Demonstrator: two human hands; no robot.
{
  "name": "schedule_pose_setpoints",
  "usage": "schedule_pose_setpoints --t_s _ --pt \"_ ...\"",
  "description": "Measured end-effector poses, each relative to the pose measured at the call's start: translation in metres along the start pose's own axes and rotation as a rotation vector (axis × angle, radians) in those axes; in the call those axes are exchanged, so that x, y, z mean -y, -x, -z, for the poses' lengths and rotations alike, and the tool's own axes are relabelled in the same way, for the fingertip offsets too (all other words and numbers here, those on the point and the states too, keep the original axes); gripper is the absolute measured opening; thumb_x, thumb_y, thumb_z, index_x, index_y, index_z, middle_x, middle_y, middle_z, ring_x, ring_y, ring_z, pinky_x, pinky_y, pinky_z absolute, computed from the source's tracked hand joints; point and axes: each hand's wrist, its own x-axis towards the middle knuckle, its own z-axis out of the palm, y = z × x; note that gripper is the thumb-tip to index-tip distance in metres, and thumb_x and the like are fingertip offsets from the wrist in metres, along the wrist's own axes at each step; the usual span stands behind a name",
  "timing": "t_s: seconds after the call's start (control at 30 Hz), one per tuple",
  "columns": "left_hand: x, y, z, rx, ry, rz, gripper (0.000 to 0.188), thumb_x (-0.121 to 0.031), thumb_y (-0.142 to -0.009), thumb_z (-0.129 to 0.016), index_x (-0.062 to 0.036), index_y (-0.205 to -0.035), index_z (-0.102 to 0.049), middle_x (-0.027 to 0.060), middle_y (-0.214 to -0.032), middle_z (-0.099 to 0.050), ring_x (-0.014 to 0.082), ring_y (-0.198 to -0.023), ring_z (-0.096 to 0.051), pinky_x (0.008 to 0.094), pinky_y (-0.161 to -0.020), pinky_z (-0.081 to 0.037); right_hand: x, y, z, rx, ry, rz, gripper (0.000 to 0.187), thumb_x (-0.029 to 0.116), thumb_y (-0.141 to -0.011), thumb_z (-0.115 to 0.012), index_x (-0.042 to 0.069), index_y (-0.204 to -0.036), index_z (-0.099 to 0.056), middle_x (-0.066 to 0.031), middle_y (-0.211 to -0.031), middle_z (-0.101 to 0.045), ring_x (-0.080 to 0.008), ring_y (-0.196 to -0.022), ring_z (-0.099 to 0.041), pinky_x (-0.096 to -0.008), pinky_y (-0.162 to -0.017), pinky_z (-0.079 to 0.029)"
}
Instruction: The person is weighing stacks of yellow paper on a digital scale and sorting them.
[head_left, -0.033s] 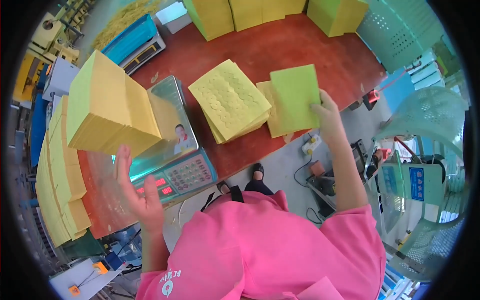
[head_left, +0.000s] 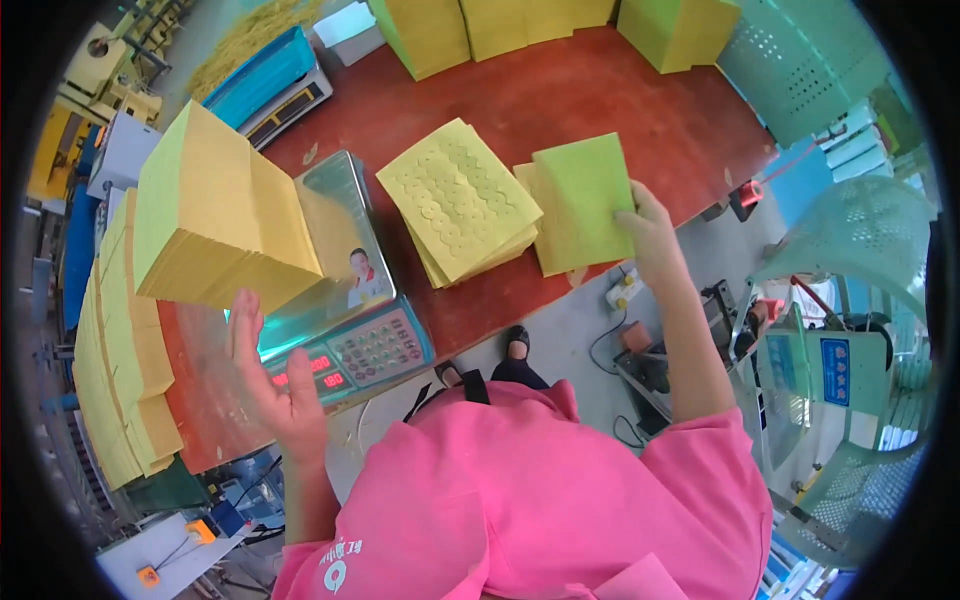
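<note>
My right hand (head_left: 650, 232) grips the right edge of a yellow-green stack of paper (head_left: 582, 200), thumb on top, near the table's front edge. Under its left side shows a yellow piece of paper (head_left: 528, 180). To the left lies a fanned stack of yellow paper (head_left: 460, 200) with rows of curved cut marks. My left hand (head_left: 275, 385) is open, thumb apart from the straight fingers, in front of a digital scale (head_left: 375, 350) with a lit red display. Its fingertips are close to a tall yellow paper stack (head_left: 220, 210) on the scale; I cannot tell whether they touch.
The red table (head_left: 470, 90) carries more tall yellow paper stacks (head_left: 430, 35) at the back. Further stacks (head_left: 130, 340) line its left side. A second scale with a blue tray (head_left: 265, 80) stands back left. Mesh-backed chairs (head_left: 850, 225) stand to the right.
My right hand has moved slightly left, and the top of the yellow-green stack has shifted left with it. My left hand has stayed in place.
</note>
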Motion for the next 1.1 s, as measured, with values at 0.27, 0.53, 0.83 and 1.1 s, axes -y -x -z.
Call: schedule_pose_setpoints --t_s 0.27,0.53,0.83,1.1 --pt "-0.010 0.009 0.005 -0.130 -0.090 0.105 0.052 -0.002 -0.091 -0.049 0.0091 -0.140 -0.036 0.0237 -0.147 -0.040 0.0360 -0.135 -0.042 0.0479 -0.110 -0.035 -0.051 -0.027 -0.002 0.123 0.280 0.054 0.046 -0.002 -0.083 -0.051 -0.001 -0.129 -0.054 -0.0093 -0.113 -0.062 -0.0192 -0.104 -0.059 -0.0319 -0.092 -0.046" --pt "0.024 0.009 0.063 -0.403 -0.184 0.147 0.050 -0.009 -0.097 -0.050 0.0065 -0.142 -0.034 0.0217 -0.145 -0.042 0.0340 -0.133 -0.044 0.0454 -0.107 -0.039 -0.012 -0.001 0.004 -0.098 0.589 0.455 0.045 -0.002 -0.094 -0.051 0.001 -0.138 -0.046 -0.0101 -0.138 -0.053 -0.0202 -0.113 -0.058 -0.0329 -0.096 -0.046" --pt "0.066 -0.008 0.112 -0.514 0.041 0.306 0.044 -0.015 -0.099 -0.053 0.0032 -0.138 -0.043 0.0134 -0.140 -0.048 0.0235 -0.129 -0.047 0.0354 -0.104 -0.040 0.038 0.056 -0.159 0.116 0.177 0.609 0.038 -0.005 -0.097 -0.044 -0.005 -0.135 -0.046 -0.0180 -0.137 -0.052 -0.0234 -0.120 -0.056 -0.0345 -0.099 -0.046" --pt "0.128 -0.081 0.136 -0.117 0.894 0.650 0.061 -0.045 -0.097 -0.051 0.0011 -0.135 -0.047 0.0155 -0.137 -0.050 0.0288 -0.122 -0.052 0.0460 -0.101 -0.042 0.046 0.053 -0.271 0.314 0.060 0.466 0.041 0.001 -0.093 -0.046 -0.003 -0.134 -0.050 -0.0119 -0.132 -0.056 -0.0217 -0.122 -0.054 -0.0329 -0.101 -0.042"
